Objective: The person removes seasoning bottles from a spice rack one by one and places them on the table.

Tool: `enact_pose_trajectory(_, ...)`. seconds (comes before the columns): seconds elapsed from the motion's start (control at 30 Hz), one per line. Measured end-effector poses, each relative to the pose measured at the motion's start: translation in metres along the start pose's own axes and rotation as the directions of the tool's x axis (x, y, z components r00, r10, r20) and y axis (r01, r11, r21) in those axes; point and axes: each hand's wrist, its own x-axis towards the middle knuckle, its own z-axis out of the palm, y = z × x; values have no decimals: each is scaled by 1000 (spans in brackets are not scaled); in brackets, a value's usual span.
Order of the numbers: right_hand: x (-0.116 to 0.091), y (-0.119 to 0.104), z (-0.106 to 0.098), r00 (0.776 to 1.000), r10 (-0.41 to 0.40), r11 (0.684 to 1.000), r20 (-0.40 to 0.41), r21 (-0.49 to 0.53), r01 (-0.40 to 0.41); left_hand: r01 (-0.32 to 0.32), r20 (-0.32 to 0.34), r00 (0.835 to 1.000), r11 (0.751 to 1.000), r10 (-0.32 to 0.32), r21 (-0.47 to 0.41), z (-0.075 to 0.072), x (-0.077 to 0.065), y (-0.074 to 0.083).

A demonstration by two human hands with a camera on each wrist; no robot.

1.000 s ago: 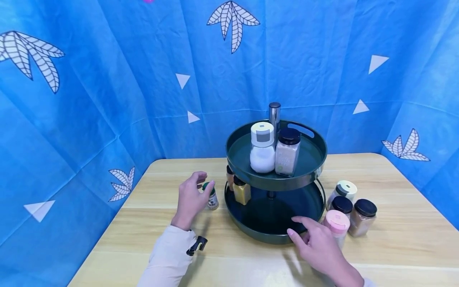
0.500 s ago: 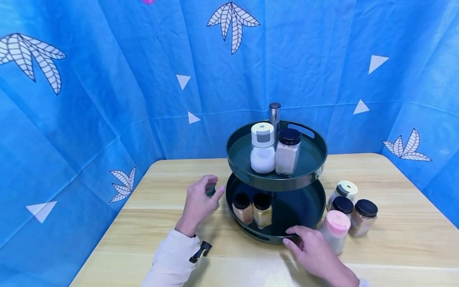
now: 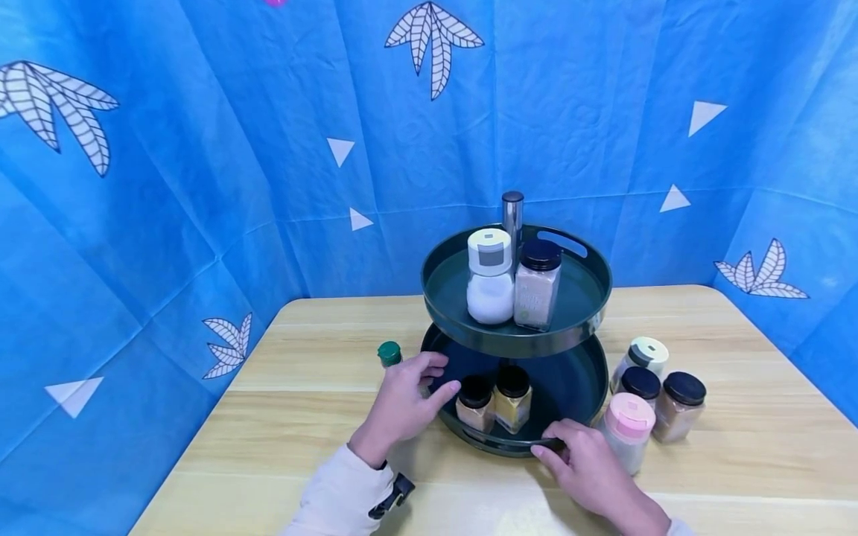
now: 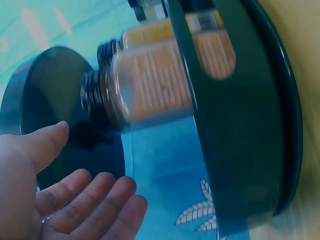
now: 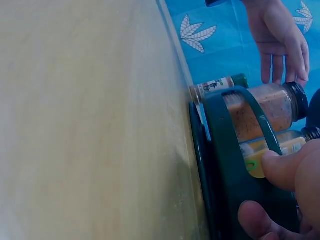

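1. Two-tier stand (image 3: 516, 345): upright on the table (image 3: 322, 327). No shift of the upper tier is noted; its white shaker (image 3: 490, 298) and black-lidded jar (image 3: 536, 294) are unmoved.
2. Lower tray (image 3: 566, 383): found rotated — its two jars have been brought from the left side to the front. The work in hand is judged to be turning this tier to reposition its contents.
3. Right hand (image 3: 596, 469): at the front rim, which is apparently pinched between thumb and finger; contact is partly hidden.
4. Left hand (image 3: 405, 406): moved rightward to the tray's left side; fingers extended and relaxed, nothing held.
5. Orange-filled jar (image 3: 474, 418) and yellow-filled jar (image 3: 512, 411): upright, side by side inside the front rim, untouched.
6. Green-capped bottle (image 3: 389, 353): left on the table beside the stand, partly screened by the left hand — judged not yet dealt with.
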Motion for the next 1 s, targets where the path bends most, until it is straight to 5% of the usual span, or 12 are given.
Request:
enact_pose_trajectory(0.4,1,0,0,1000,-4,1000,5,15,3,70,141,987,997,-71,10,14,-4,12)
enact_pose_trajectory(1.0,0,0,-1,1000,7,1000,11,19,-8,12,130,991,987,-34,163,35,-6,10)
